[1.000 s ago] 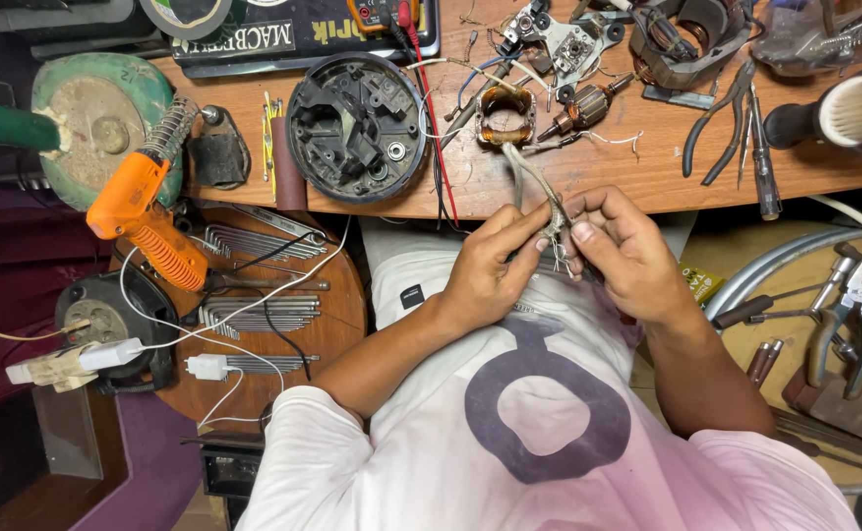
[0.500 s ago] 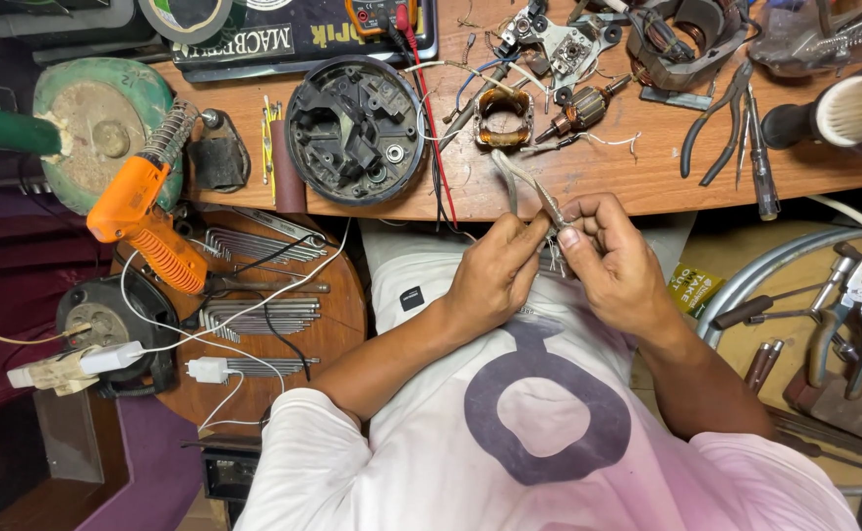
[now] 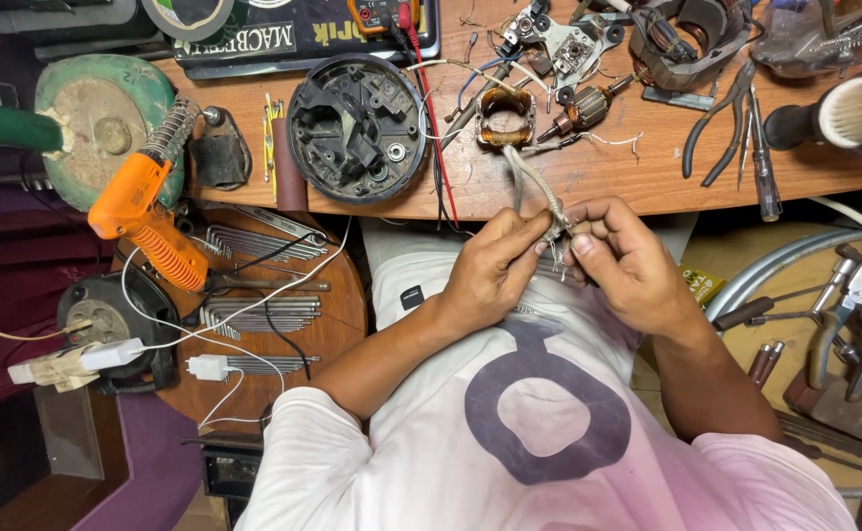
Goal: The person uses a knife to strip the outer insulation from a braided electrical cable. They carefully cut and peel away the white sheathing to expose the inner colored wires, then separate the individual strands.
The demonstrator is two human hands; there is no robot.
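Note:
Both my hands meet just below the wooden bench edge (image 3: 568,202). My left hand (image 3: 490,270) and my right hand (image 3: 623,261) pinch the free end of a pair of grey braided leads (image 3: 539,192). The leads run up to a copper-wound stator coil (image 3: 505,116) lying on the bench. The fingertips of both hands touch at the lead ends, where short bare strands show. A small motor armature (image 3: 580,113) lies just right of the coil.
A round black motor housing (image 3: 357,128) sits left of the coil. An orange soldering gun (image 3: 146,211) lies at the left, above a round tray of hex keys (image 3: 264,315). Pliers (image 3: 721,123) and a screwdriver (image 3: 760,162) lie right; more pliers (image 3: 859,315) are lower right.
My hands have stayed together on the lead ends, shifting slightly as the fingers work them; the leads now run straighter up to the coil.

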